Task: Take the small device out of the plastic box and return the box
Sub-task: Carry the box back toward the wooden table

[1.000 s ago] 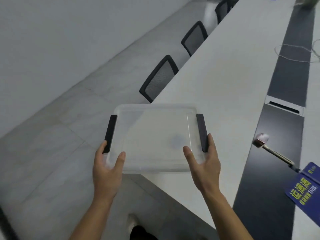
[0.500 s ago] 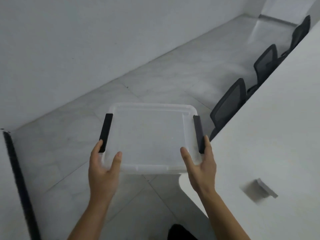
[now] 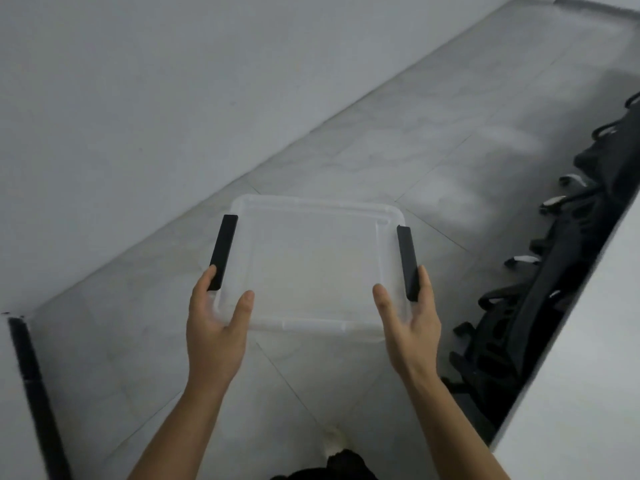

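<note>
At the bottom edge of the frame a dark shoe (image 3: 332, 469) shows on the pale tiled floor (image 3: 398, 161), and both bare forearms rise from there toward the middle. The left hand (image 3: 216, 327) cups the near left corner of the plastic box (image 3: 313, 268), thumb lying over the lid and the fingers hidden beneath. The right hand (image 3: 410, 323) mirrors it at the near right corner, thumb on top, the rest of it wrapped around the side. Both hands are closed on the box and carry it level in the air over the floor, at the centre of the frame.

The box is clear, with a black latch on each short side: the left latch (image 3: 223, 252) just beyond the left fingertips, the right latch (image 3: 408, 263) against the right hand. Its long axis runs left to right between the hands, neither hand nearer. No small device can be made out inside; it looks empty.

Farther off, black chairs (image 3: 540, 282) crowd the right side under a white table (image 3: 588, 375), and a grey wall (image 3: 138, 81) fills the upper left. Where the box belongs is out of view, so I judge the carry is not finished.
</note>
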Demonstrator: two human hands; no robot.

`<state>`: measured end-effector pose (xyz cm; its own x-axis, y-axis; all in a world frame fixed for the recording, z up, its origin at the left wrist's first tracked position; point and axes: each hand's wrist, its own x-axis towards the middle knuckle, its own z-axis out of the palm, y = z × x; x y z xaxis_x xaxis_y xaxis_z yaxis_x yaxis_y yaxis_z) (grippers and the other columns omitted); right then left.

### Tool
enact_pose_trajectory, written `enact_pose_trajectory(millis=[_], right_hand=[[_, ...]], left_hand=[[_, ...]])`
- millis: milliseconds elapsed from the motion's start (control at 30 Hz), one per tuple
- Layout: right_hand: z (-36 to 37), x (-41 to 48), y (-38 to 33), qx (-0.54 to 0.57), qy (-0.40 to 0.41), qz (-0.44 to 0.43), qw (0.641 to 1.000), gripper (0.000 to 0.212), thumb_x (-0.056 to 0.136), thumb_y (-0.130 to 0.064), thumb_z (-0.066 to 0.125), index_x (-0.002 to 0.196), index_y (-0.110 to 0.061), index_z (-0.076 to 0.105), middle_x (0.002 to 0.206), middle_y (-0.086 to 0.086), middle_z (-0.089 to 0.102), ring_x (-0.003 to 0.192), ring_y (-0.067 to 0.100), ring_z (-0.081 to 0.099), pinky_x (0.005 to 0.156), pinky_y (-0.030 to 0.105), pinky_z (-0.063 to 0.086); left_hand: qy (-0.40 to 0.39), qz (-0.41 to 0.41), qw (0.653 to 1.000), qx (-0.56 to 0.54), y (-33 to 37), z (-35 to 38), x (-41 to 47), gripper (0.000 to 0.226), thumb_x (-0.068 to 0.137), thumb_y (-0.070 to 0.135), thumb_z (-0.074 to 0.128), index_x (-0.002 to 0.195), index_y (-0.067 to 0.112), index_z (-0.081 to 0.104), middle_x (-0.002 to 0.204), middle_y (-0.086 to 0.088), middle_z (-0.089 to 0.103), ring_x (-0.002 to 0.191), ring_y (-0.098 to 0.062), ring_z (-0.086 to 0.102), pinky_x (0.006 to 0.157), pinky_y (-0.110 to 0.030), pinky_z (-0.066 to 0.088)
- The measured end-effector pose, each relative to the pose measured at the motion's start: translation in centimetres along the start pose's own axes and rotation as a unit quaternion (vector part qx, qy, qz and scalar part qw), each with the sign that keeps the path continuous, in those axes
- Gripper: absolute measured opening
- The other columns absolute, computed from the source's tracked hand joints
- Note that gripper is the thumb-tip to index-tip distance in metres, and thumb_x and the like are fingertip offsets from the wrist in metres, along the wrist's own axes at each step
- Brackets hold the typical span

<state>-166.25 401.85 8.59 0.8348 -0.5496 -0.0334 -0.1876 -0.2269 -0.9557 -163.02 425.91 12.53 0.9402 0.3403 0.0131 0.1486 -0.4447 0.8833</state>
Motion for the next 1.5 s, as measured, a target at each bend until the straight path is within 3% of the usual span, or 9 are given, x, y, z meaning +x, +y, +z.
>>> enact_pose_trajectory(millis=[133, 400, 533, 667, 767, 867, 967, 1100, 1500], right_hand=[[3.9, 6.4, -2.7, 0.008, 0.018, -0.012, 1.0, 0.096, 0.076, -0.065, 0.062, 0.156, -0.024, 0.027, 0.144, -0.023, 0.036, 0.127, -0.012, 0.034, 0.098, 0.007, 0.028], [12.2, 20.4, -5.5, -0.011, 0.054, -0.005, 0.998, 0.101, 0.074, -0.069, 0.062, 0.157, -0.024, 0.025, 0.15, -0.018, 0.037, 0.134, -0.005, 0.036, 0.111, 0.022, 0.032], [13.0, 28.2, -7.3, -0.028, 0.105, -0.004, 0.994, 0.104, 0.071, -0.071, 0.059, 0.157, -0.025, 0.023, 0.143, -0.024, 0.032, 0.129, -0.012, 0.031, 0.1, 0.006, 0.025], [9.7, 35.0, -7.3, -0.026, 0.213, 0.028, 0.976, 0.104, 0.07, -0.071, 0.059, 0.157, -0.025, 0.024, 0.144, -0.024, 0.031, 0.132, -0.011, 0.029, 0.099, 0.004, 0.022], [5.8, 39.1, -5.4, -0.023, 0.289, 0.052, 0.956, 0.101, 0.073, -0.07, 0.061, 0.156, -0.026, 0.025, 0.15, -0.021, 0.031, 0.139, -0.005, 0.029, 0.111, 0.018, 0.026], [2.2, 44.7, -3.0, -0.018, 0.33, 0.074, 0.941, 0.1, 0.074, -0.067, 0.061, 0.157, -0.026, 0.024, 0.154, -0.017, 0.031, 0.142, -0.002, 0.028, 0.116, 0.029, 0.027], [-1.5, 51.7, -1.0, -0.006, 0.337, 0.081, 0.938, 0.101, 0.073, -0.066, 0.062, 0.157, -0.025, 0.023, 0.156, -0.014, 0.031, 0.14, -0.003, 0.027, 0.117, 0.032, 0.027], [-5.5, 60.4, -0.6, 0.005, 0.333, 0.087, 0.939, 0.102, 0.072, -0.066, 0.062, 0.157, -0.025, 0.024, 0.158, -0.013, 0.031, 0.143, 0.001, 0.029, 0.117, 0.031, 0.028], [-13.6, 92.6, 0.6, -0.003, 0.311, 0.071, 0.948, 0.096, 0.077, -0.059, 0.065, 0.157, -0.028, 0.023, 0.154, -0.021, 0.028, 0.142, -0.005, 0.025, 0.116, 0.027, 0.025]], left_hand=[[-0.011, 0.01, 1.0, -0.015, 1.8, 2.1, 7.9, 0.066, 0.09, 0.031, 0.071, 0.15, 0.029, 0.042, 0.15, 0.01, 0.046, 0.137, -0.007, 0.04, 0.112, -0.033, 0.034], [-0.054, 0.014, 0.997, -0.054, 2.8, 9.7, 25.7, 0.066, 0.091, 0.03, 0.071, 0.15, 0.028, 0.042, 0.151, 0.009, 0.046, 0.139, -0.009, 0.04, 0.112, -0.033, 0.034], [-0.119, 0.045, 0.989, -0.069, 6.3, 16.5, 34.1, 0.064, 0.091, 0.029, 0.07, 0.149, 0.027, 0.041, 0.151, 0.007, 0.046, 0.14, -0.01, 0.039, 0.109, -0.027, 0.032], [-0.221, 0.097, 0.968, -0.074, 12.0, 26.0, 39.0, 0.064, 0.092, 0.029, 0.07, 0.149, 0.027, 0.042, 0.15, 0.01, 0.046, 0.138, -0.005, 0.04, 0.109, -0.023, 0.032], [-0.285, 0.139, 0.946, -0.061, 16.3, 33.9, 40.2, 0.064, 0.091, 0.027, 0.07, 0.149, 0.023, 0.043, 0.149, 0.008, 0.048, 0.137, -0.004, 0.041, 0.106, -0.012, 0.03], [-0.323, 0.168, 0.93, -0.05, 20.5, 42.5, 41.3, 0.064, 0.091, 0.027, 0.07, 0.149, 0.022, 0.043, 0.15, 0.008, 0.048, 0.138, -0.006, 0.041, 0.108, -0.017, 0.03], [-0.328, 0.182, 0.926, -0.049, 24.1, 50.2, 42.1, 0.064, 0.091, 0.027, 0.07, 0.149, 0.023, 0.042, 0.15, 0.009, 0.048, 0.137, -0.005, 0.041, 0.112, -0.023, 0.032], [-0.332, 0.178, 0.925, -0.05, 28.6, 57.9, 44.3, 0.064, 0.091, 0.029, 0.069, 0.149, 0.027, 0.041, 0.149, 0.013, 0.045, 0.135, 0.0, 0.039, 0.107, -0.015, 0.03], [-0.312, 0.155, 0.935, -0.06, 41.5, 84.3, 56.4, 0.064, 0.092, 0.032, 0.069, 0.149, 0.028, 0.042, 0.15, 0.012, 0.045, 0.14, -0.006, 0.038, 0.116, -0.033, 0.032]])
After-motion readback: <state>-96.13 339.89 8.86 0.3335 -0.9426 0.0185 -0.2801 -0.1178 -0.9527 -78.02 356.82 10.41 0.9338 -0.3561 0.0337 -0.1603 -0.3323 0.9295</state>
